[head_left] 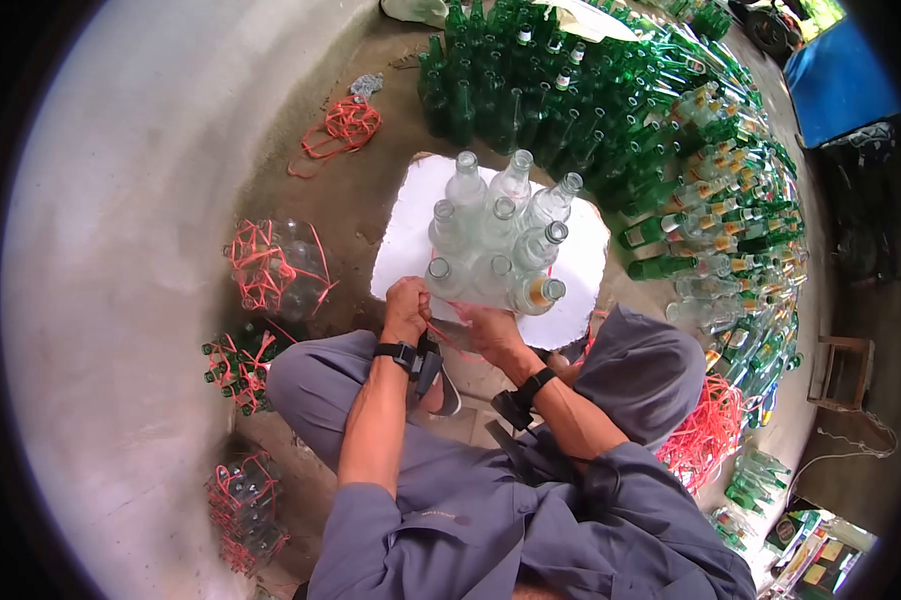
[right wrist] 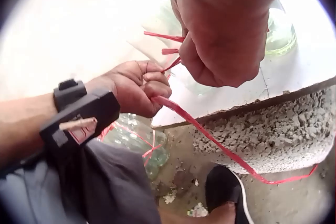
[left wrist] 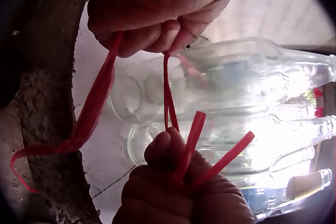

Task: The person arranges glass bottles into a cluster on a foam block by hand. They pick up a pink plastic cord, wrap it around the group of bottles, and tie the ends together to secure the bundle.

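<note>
Nearest to my head camera I see the person's grey cloth trousers [head_left: 336,385], wrinkled over bent knees. Between the knees, the left hand [head_left: 408,310] and the right hand [head_left: 496,335] work near each other but not touching; both are curled tightly around a flat, shiny red plastic ribbon [left wrist: 100,103]. A thin, creased length of it is stretched straight between the two fists, two short ends stick out of the right one, and a longer, twisted tail hangs from the left. Just beyond the hands, nine clear glass bottles [head_left: 503,230], round-shouldered with narrow necks, stand upright in three rows on a thick white-topped slab [head_left: 581,260], whose side is grey, rough and crumbly. To the left, on the floor, is a bundle of clear glass bottles wrapped with red strips [head_left: 301,255]. Farther lies a loose, tangled heap of red ribbon [head_left: 346,125], and behind the slab spreads a dense crowd of glossy green glass bottles [head_left: 511,110].
</note>
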Demonstrator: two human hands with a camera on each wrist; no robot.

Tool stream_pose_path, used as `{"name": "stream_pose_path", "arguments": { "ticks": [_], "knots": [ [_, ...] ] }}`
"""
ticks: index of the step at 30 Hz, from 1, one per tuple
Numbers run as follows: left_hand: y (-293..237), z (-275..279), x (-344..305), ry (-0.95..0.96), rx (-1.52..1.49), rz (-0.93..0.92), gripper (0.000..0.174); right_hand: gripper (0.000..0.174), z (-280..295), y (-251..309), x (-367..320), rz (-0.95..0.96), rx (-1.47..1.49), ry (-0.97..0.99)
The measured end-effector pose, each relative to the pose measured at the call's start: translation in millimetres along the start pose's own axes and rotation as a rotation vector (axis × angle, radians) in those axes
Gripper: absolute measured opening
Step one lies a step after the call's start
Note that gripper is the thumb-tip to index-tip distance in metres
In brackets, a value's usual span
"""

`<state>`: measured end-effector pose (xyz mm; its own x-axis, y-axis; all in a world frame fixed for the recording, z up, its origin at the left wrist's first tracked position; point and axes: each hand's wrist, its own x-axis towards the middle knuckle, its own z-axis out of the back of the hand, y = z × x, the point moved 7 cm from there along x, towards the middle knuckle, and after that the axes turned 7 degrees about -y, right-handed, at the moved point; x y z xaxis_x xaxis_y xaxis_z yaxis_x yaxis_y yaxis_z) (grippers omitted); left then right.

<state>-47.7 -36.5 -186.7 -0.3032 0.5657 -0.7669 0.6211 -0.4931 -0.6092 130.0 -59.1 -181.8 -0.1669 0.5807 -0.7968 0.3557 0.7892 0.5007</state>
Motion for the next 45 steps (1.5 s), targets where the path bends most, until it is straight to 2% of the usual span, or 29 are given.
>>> {"name": "stream_pose_path", "arguments": {
  "ticks": [1, 4, 5, 6, 13, 19, 20, 22, 23, 24, 25, 27, 28, 30, 35, 37, 39, 41, 43, 44, 45],
  "knots": [
    [2.2, -2.0, 3.5, 0.060, -0.011, -0.019, 0.009, 0.007, -1.0, 1.8, -4.3, 0.002, -0.003, -0.008],
    [-3.7, -2.4, -2.1, 0.054, 0.081, -0.074, 0.007, 0.008, -1.6, -2.2, -5.0, -0.021, 0.031, -0.051],
    [-5.0, -3.0, -6.1, 0.054, 0.077, -0.076, 0.007, 0.012, -1.9, -5.2, -2.1, -0.014, 0.029, -0.025],
    [-7.9, -3.5, -10.3, 0.038, 0.151, -0.116, 0.009, 0.024, -2.5, -7.7, 0.6, -0.007, 0.025, 0.002],
    [-23.1, 6.7, -30.1, 0.088, 0.402, -0.260, 0.016, 0.023, -4.4, -4.5, -0.6, -0.049, 0.013, 0.001],
    [-19.3, 13.4, -32.7, 0.133, 0.445, -0.215, 0.016, 0.018, -3.1, -1.0, 1.1, 0.002, 0.020, -0.035],
    [-20.6, 12.7, -34.8, 0.134, 0.441, -0.217, 0.016, 0.007, -0.6, 0.7, 0.7, 0.038, -0.024, -0.041],
    [-16.4, 15.1, -37.2, 0.104, 0.371, -0.108, 0.015, 0.007, 0.4, -1.7, 1.1, 0.074, -0.072, -0.048],
    [-13.7, 16.4, -35.2, 0.104, 0.368, -0.108, 0.015, 0.011, 1.2, 14.6, 5.7, 0.663, -0.495, -0.027],
    [-5.0, 18.2, -31.3, 0.108, 0.242, -0.035, 0.014, 0.014, -18.3, 20.9, -20.1, 1.252, -0.918, 0.001],
    [3.3, 19.4, -27.4, 0.113, 0.115, 0.037, 0.013, 0.014, -15.8, 14.6, -18.8, 1.253, -0.923, 0.002],
    [11.4, 18.4, -28.2, 0.118, 0.066, 0.058, 0.011, 0.018, -36.5, 13.2, -42.0, 1.349, -1.391, -0.173],
    [15.9, 17.5, -29.1, 0.120, 0.022, 0.078, 0.009, 0.018, -44.1, 17.3, -53.6, 1.349, -1.396, -0.173],
    [15.7, 15.1, -35.1, 0.121, 0.008, 0.074, 0.010, 0.016, -60.4, 17.6, -62.7, 1.220, -1.550, -0.064],
    [23.9, 18.0, -30.1, 0.176, -0.071, 0.058, 0.012, 0.011, -94.5, 28.4, -73.4, 1.240, -1.762, 0.113],
    [26.9, 15.0, -29.9, 0.267, -0.150, 0.083, 0.012, 0.011, -109.7, 35.9, -79.1, 1.228, -1.806, 0.183],
    [34.9, 16.8, -19.4, 0.283, -0.162, 0.077, 0.013, 0.012, -118.1, 33.2, -76.6, 1.150, -1.880, 0.284],
    [45.4, 23.1, 0.4, 0.299, -0.174, 0.068, 0.014, 0.011, -120.2, 28.9, -64.3, 1.138, -1.850, 0.307],
    [61.0, 25.3, 16.4, 0.555, -0.234, 0.183, 0.016, 0.013, -123.7, 25.2, -58.4, 1.123, -1.818, 0.326],
    [65.6, 24.6, 14.2, 0.554, -0.237, 0.182, 0.016, 0.013, -124.4, 28.5, -55.8, 1.071, -1.772, 0.268],
    [66.5, 22.7, 11.4, 0.515, -0.237, 0.081, 0.015, 0.014, -125.6, 32.4, -54.6, 1.019, -1.726, 0.212]
  ]
}}
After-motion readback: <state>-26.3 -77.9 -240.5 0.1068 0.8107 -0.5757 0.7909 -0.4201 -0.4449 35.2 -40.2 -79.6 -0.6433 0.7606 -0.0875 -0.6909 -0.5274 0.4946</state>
